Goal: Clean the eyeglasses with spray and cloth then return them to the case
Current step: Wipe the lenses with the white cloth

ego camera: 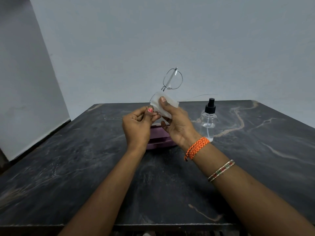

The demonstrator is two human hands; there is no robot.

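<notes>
Both hands busy: left hand (139,124) pinches glasses (172,80) frame, right hand (177,120) pinches cloth (163,103) over lens; thin frame could bend w/ hard rubbing.

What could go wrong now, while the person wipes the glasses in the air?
The thin wire-framed eyeglasses are held above the dark marble table only by a left hand pinch, so they may bend or fall. The right hand pressing the white cloth might strain the frame. An elbow could tip the clear spray bottle.

Both arms reach forward, left hand (139,124) and right hand (176,121) raised close together, fingers curled.
</notes>
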